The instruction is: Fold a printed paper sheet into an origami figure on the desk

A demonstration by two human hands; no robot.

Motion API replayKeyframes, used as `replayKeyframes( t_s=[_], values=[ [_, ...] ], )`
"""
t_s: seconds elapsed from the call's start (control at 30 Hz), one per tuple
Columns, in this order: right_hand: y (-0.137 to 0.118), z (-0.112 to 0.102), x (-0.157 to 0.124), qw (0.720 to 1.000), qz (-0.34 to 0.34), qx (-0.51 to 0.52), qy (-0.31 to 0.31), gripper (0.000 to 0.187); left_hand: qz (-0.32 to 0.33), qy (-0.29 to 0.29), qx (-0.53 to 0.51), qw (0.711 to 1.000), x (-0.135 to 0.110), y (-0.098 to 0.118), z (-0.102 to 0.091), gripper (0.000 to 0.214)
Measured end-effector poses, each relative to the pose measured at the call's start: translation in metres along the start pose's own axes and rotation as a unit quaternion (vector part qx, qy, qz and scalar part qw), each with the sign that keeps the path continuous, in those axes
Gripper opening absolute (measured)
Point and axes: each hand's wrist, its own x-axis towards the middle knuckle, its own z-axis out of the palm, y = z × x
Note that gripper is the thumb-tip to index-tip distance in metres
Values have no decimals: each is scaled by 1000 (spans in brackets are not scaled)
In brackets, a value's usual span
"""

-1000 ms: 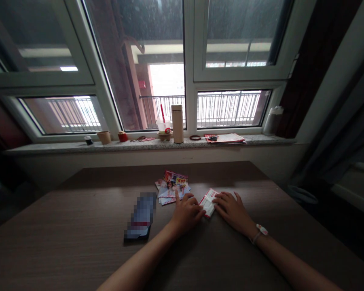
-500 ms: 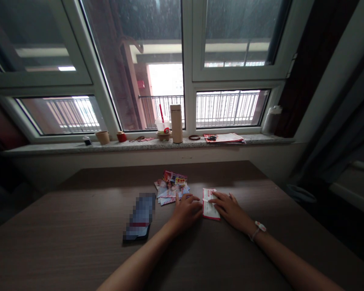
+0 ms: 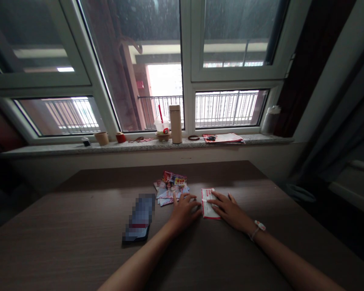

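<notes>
Head view: a red-edged paper slip lay under the spread fingers of the right hand.
The left hand had its fingers a bit apart, just left of it, by the picture leaflets. Soft, flat fingertips seemed best for holding it smooth.

Your left hand and right hand are bare, with slim, tapering fingers. Your left forearm is bare too, down to the bottom edge of the view. Around your right forearm, at the wrist, you wear a bracelet: a thin, pale band carrying a small white piece, longer than it is wide, rounded at the ends, with a reddish marking too small to read.
</notes>
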Motion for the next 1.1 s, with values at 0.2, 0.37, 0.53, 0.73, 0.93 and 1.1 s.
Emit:
replayKeyframes(
  t_s=[0.2, 0.37, 0.53, 0.73, 0.93, 1.1],
  values=[
    [0, 1, 0, 1000, -4, -7, 2, 44, -8, -5, 10, 1000, 2, 2, -2, 24],
    [-1, 0, -1, 1000, -8, -8, 6, 44, -19, -16, 5, 1000, 3, 3, -3, 26],
    [0, 1, 0, 1000, -10, -15, 4, 44, -16, -16, 10, 1000, 3, 3, -3, 26],
    [2, 4, 1, 1000, -10, -19, -2, 44, -9, -25, 24, 999, 4, 6, -5, 29],
    [4, 5, 1, 1000, -11, -14, 4, 44, 7, -53, 35, 998, 7, 7, -11, 27],
    [2, 4, 0, 1000, -14, -13, 6, 44, 51, -74, 42, 995, 11, 5, -16, 24]
  ],
)
